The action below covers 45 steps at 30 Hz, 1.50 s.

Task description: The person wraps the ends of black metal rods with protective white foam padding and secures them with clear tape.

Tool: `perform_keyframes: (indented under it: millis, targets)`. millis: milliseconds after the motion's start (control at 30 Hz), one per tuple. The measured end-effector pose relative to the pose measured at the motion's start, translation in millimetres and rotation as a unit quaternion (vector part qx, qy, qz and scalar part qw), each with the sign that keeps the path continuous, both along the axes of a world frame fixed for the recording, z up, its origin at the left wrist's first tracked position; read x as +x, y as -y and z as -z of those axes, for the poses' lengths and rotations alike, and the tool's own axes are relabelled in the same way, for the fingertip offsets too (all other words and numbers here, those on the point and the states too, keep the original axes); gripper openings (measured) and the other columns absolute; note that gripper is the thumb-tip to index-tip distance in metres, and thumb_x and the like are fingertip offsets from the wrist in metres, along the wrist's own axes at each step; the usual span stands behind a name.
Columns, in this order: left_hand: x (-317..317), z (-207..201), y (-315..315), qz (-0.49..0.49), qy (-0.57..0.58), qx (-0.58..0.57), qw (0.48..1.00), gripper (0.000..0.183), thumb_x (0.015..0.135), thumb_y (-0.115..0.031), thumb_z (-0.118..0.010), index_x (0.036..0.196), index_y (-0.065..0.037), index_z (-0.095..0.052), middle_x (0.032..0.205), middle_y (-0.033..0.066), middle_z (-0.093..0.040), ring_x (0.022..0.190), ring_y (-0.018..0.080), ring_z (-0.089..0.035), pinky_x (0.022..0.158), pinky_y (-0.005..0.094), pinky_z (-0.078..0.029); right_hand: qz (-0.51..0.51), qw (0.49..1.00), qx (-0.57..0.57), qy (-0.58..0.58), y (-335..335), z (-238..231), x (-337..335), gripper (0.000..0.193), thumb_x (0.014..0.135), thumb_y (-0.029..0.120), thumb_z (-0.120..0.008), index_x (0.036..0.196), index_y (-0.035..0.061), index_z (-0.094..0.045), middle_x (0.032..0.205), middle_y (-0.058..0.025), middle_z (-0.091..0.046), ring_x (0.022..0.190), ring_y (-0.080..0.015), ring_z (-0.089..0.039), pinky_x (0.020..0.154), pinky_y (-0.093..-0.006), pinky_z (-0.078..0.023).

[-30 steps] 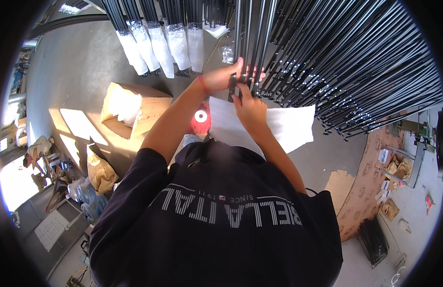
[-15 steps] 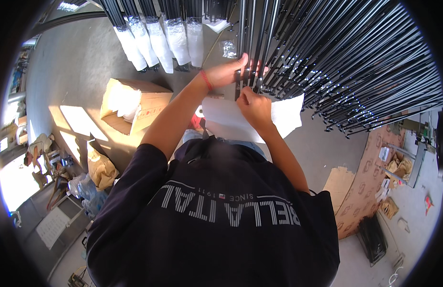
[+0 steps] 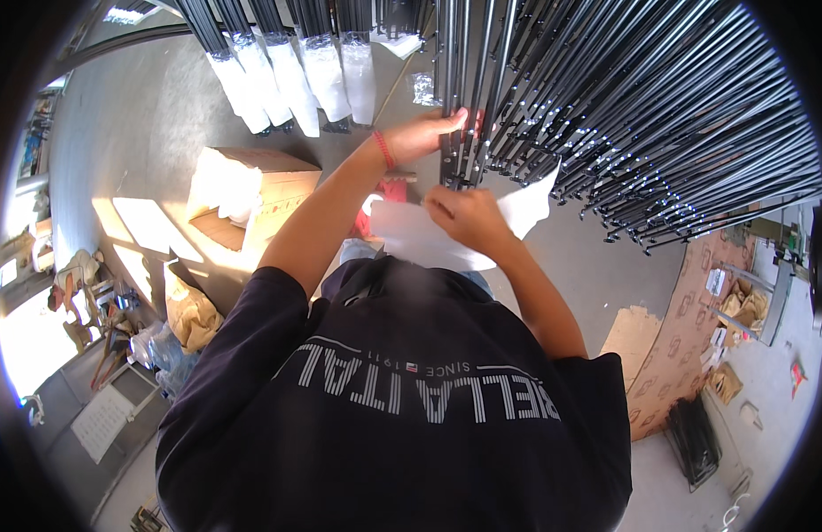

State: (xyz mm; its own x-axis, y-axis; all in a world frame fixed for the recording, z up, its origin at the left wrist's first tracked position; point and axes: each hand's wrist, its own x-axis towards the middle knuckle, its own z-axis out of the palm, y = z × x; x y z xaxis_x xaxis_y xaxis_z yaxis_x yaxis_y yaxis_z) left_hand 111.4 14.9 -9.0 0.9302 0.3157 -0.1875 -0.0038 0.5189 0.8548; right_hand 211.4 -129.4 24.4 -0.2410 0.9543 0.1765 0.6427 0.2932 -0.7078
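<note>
My left hand is closed around a few black rods, its thumb lying across their front. The rods stand upright from the far edge, and their lower ends reach down just above my right hand. That hand is curled, seemingly gripping the upper edge of a white sheet; its fingertips are partly hidden. The thin sheet spreads to both sides of the hand, over my legs, its right corner bent upward near the rods.
At the right a dense mass of long black rods fans out. Bundles with white-wrapped ends stand far left. An open cardboard box with white material sits left of my arm. Flat cardboard lies on the right.
My right hand has drawn slightly down and away from the rod ends, and the white sheet has lowered, its right corner bending up. My left hand has stayed around the rods.
</note>
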Motion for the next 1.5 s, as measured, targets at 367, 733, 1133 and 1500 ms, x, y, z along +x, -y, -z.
perform_keyframes:
  millis: [367, 733, 1133, 1500]
  targets:
    - [1, 2, 6, -0.084, -0.012, 0.065, 0.994, 0.04, 0.084, -0.014, -0.053, 0.119, 0.001, -0.043, 0.109, 0.0124, -0.056, 0.102, 0.0181, -0.053, 0.089, 0.0298, -0.04, 0.051, 0.932, -0.351, -0.078, 54, 82, 19, 0.024, 0.076, 0.027, -0.057, 0.081, 0.0036, -0.057, 0.07, -0.0141, -0.058, 0.07, -0.028, -0.056, 0.064, -0.036, -0.042]
    - [-11, -8, 12, -0.122, -0.034, 0.039, 0.991, 0.034, 0.078, -0.005, -0.057, 0.11, 0.003, -0.049, 0.105, 0.0129, -0.058, 0.099, 0.021, -0.055, 0.087, 0.032, -0.043, 0.158, 0.939, -0.281, -0.12, 40, 54, 42, 0.022, 0.079, 0.025, -0.052, 0.095, 0.0103, -0.049, 0.073, -0.014, -0.06, 0.072, -0.0365, -0.057, 0.067, -0.0414, -0.043]
    - [-16, -8, 19, -0.169, -0.06, 0.094, 0.979, 0.023, 0.079, -0.006, -0.057, 0.101, 0.0, -0.054, 0.093, 0.0062, -0.06, 0.089, 0.0145, -0.056, 0.083, 0.0286, -0.042, 0.262, 0.962, -0.061, 0.039, -14, 22, 8, 0.017, 0.07, 0.02, -0.058, 0.072, 0.0045, -0.053, 0.059, -0.0159, -0.058, 0.057, -0.0353, -0.058, 0.053, -0.0444, -0.045]
    - [-32, -15, 17, -0.152, -0.036, -0.124, 0.98, 0.021, 0.081, -0.006, -0.054, 0.101, 0.002, -0.052, 0.093, 0.0121, -0.06, 0.09, 0.0201, -0.057, 0.082, 0.0318, -0.045, 0.201, 0.973, -0.073, 0.091, -16, 37, 34, 0.026, 0.076, 0.025, -0.057, 0.088, 0.0026, -0.056, 0.062, -0.0201, -0.057, 0.061, -0.0367, -0.058, 0.057, -0.0437, -0.048]
